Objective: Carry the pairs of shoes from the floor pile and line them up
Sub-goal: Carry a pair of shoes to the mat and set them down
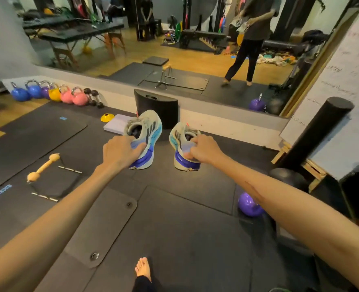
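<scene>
Now each hand (left hand, right hand) grips one shoe (left shoe, right shoe).

Both bare arms reached straight forward. The left hand gripped the heel of the left shoe; just right of that shoe, the right hand pinched another heel. One bare foot stood well below it.

1. The setting is identified as a gym or fitness studio.
2. The floor is covered with black rubber mats.
3. A row of coloured kettlebells and small dumbbells is lined up against the low wall.
4. A large wall mirror is mounted above, in which benches, weight plates and racks are reflected.
5. A foam roller is leaned beside a whiteboard.
</scene>
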`<state>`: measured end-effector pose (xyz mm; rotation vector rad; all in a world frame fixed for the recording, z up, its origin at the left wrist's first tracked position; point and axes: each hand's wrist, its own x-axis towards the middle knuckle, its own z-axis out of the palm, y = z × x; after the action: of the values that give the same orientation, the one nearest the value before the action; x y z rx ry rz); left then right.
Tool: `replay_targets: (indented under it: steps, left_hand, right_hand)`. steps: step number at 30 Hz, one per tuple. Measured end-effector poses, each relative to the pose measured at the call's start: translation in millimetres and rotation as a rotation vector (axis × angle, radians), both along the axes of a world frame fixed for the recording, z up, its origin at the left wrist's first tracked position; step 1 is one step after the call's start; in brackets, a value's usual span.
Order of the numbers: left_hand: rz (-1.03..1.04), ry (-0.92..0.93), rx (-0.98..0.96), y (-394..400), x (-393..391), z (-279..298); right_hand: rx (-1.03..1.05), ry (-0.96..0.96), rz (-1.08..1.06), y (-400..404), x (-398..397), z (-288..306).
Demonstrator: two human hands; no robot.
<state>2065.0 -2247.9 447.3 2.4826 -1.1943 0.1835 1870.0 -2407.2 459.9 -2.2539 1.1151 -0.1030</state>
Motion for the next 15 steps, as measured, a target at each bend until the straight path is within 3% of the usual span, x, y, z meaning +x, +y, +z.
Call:
replay_targets:
  steps: [7,15]
  left_hand:
    - [-0.172,-0.012,-0.011,-127,115,-12]
    - [-0.372,0.041,0.068,-317,156,-21]
  right_hand:
    - [-0.045,0.002,-0.083,-103,96,1]
    - [-0.013,-0.002,-0.292,-240,127,-12]
